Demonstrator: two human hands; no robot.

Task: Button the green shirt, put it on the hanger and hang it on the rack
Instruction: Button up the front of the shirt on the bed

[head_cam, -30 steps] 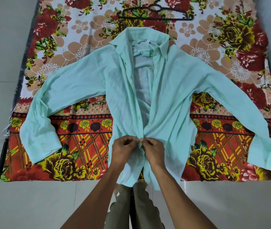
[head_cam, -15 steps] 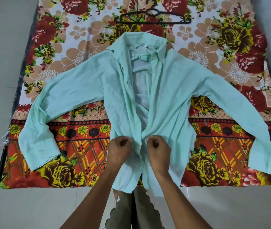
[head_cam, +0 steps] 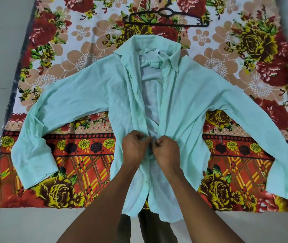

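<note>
Seemingly early on: a green shirt [head_cam: 188,109] lies spread, front open from collar to waist, across the centre of a floral mat [head_cam: 52,35]. At lower centre, the left hand [head_cam: 134,148] and right hand [head_cam: 168,150] each pinch a front edge closed-fisted, nearly touching, working a low button. At top centre, the black hanger [head_cam: 167,18] lies unused. No rack shows.

Pale mint-green shirt [head_cam: 188,106], lining greyer inside. Black hanger [head_cam: 167,18]. Floral sheet [head_cam: 90,42]: red and yellow roses, tan blossoms on white, then orange-and-yellow plaid. Light grey floor [head_cam: 2,41], possibly tiled.
</note>
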